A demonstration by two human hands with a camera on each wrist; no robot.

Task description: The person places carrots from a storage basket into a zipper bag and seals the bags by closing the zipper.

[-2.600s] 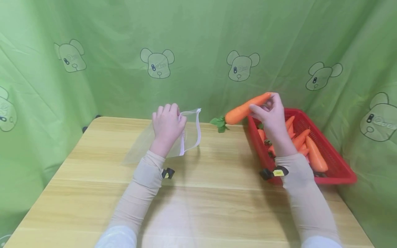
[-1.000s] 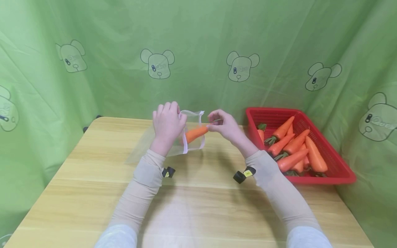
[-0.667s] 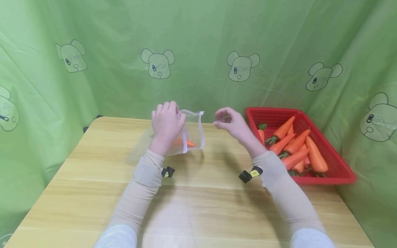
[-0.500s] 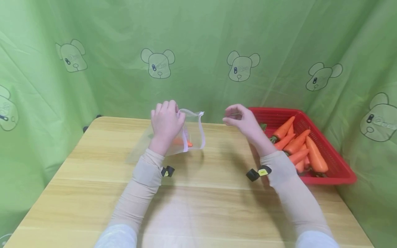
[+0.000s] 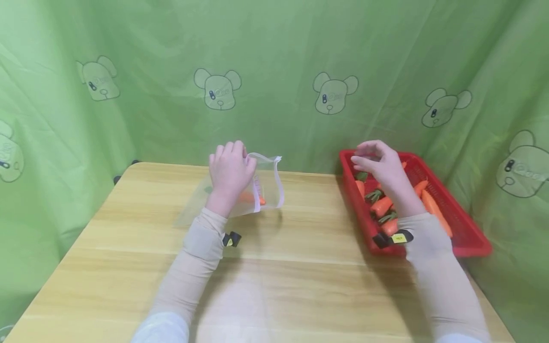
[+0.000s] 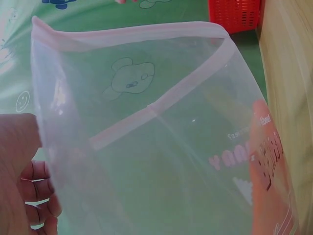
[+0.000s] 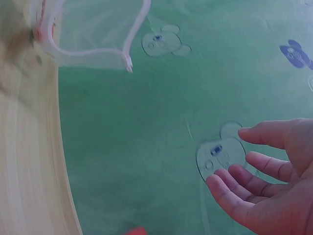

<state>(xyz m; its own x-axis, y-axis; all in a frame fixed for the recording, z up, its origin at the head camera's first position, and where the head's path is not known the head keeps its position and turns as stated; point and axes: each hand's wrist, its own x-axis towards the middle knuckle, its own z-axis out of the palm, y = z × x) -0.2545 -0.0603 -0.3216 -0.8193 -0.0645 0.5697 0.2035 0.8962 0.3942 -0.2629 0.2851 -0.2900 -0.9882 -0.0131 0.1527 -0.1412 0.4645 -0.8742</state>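
Note:
My left hand (image 5: pixel 231 171) grips one edge of a translucent zip bag (image 5: pixel 268 178), whose mouth gapes toward the right. Inside the bag lies one orange carrot (image 6: pixel 271 176), seen through the printed plastic in the left wrist view; the hand covers part of it in the head view. My right hand (image 5: pixel 381 162) hovers over the red basket (image 5: pixel 473 238) with loosely bent fingers and nothing between them. In the right wrist view the right hand (image 7: pixel 274 181) shows its thumb apart from the fingers. Several carrots (image 5: pixel 435 209) with green tops lie in the basket, partly hidden by the right forearm.
A wooden table (image 5: pixel 291 286) carries the bag and the basket. Behind it and at both sides hangs a green curtain (image 5: pixel 274 57) printed with bear heads. The basket stands near the table's right edge, close to the curtain.
The right hand brought a carrot from the basket side into the bag, let go of it, and moved back right over the basket. The left hand kept its hold on the bag.

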